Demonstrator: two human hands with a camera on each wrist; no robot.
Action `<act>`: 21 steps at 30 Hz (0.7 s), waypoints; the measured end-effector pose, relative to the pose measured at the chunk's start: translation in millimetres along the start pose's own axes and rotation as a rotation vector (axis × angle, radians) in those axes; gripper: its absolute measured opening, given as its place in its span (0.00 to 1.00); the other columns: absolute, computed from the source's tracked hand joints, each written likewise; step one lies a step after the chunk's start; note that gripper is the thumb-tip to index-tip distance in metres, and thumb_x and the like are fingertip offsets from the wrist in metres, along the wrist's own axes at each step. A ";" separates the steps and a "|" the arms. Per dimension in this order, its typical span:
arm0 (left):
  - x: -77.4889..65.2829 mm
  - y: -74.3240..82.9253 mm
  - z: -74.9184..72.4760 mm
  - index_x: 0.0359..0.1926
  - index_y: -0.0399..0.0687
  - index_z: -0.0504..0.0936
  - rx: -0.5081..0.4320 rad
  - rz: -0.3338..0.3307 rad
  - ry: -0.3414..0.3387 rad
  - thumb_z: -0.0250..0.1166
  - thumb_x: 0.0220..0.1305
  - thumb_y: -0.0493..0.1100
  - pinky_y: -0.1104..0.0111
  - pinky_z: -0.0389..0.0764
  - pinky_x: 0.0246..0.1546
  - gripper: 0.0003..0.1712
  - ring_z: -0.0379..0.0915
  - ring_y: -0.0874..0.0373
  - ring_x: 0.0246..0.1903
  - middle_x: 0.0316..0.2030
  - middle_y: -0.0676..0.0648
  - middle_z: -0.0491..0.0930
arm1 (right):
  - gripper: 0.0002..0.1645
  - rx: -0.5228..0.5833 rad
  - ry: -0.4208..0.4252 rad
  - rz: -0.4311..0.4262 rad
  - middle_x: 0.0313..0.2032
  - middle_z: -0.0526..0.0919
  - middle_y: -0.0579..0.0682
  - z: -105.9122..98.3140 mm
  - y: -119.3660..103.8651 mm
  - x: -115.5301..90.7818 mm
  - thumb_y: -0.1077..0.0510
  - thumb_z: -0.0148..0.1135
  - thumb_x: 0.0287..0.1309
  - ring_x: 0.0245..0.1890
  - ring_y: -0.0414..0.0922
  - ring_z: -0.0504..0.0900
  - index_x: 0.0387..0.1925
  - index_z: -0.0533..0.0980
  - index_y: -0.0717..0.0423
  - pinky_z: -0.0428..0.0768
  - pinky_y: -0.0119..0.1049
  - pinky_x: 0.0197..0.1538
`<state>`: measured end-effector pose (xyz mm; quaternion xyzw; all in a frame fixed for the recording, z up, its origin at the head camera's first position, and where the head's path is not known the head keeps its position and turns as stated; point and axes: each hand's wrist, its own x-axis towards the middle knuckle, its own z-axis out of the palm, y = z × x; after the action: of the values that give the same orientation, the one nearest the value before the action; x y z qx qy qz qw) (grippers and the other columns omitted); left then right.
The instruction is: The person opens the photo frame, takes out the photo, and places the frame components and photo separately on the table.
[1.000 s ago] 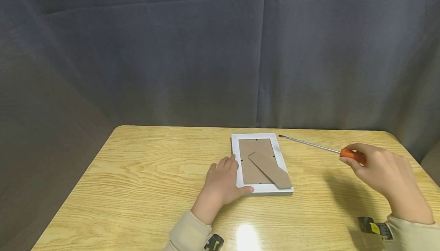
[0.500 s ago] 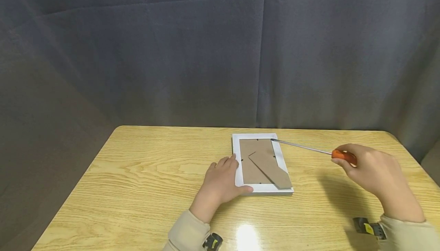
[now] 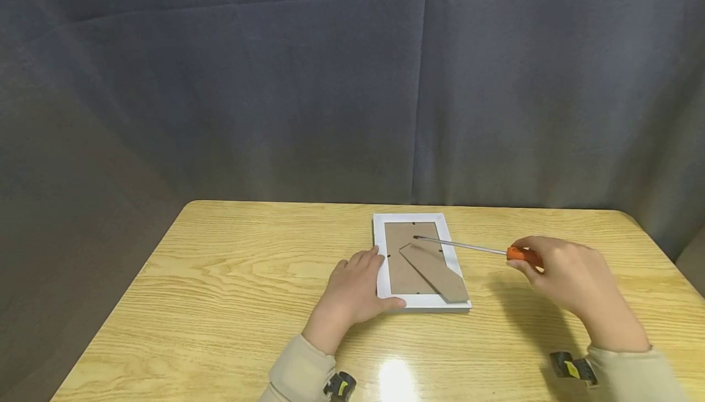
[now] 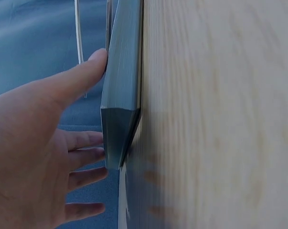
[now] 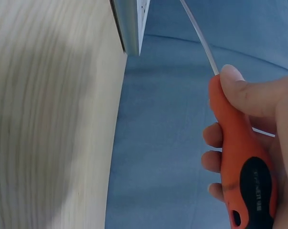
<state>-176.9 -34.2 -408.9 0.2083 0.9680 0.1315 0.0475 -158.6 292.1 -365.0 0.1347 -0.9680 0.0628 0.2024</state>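
Beige sleeves (image 3: 303,368), two, at the near side, each with a black wrist-mounted device (image 3: 340,385). Left hand (image 3: 352,292): fingers spread apart, resting on the left border of the frame, thumb at its near edge. Right hand (image 3: 573,273): to the right, above the desk, fingers clamped on an orange-and-black-handled screwdriver (image 5: 239,138); metal shaft points left, tip over the frame's backing, contact not discernible. White rectangular picture frame (image 3: 421,300): back up on the pale wood-grain desk (image 3: 220,298), with brown backing board (image 3: 401,279), slanted brown stand flap (image 3: 443,279) and four small black tabs (image 3: 388,256). Dark blue-grey fabric curtain (image 3: 308,96): beyond the desk.
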 end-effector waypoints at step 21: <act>1.5 -4.2 -0.9 0.69 0.44 0.61 -0.048 0.003 -0.017 0.63 0.42 0.74 0.47 0.61 0.68 0.59 0.51 0.49 0.70 0.73 0.44 0.57 | 0.13 -0.009 0.076 -0.140 0.25 0.88 0.43 19.3 -21.7 4.0 0.47 0.70 0.39 0.21 0.43 0.80 0.30 0.82 0.45 0.77 0.44 0.20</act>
<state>-180.1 -37.5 -409.3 0.2095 0.9639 0.1528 0.0605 -163.2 267.0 -379.5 0.1987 -0.9480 0.0491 0.2435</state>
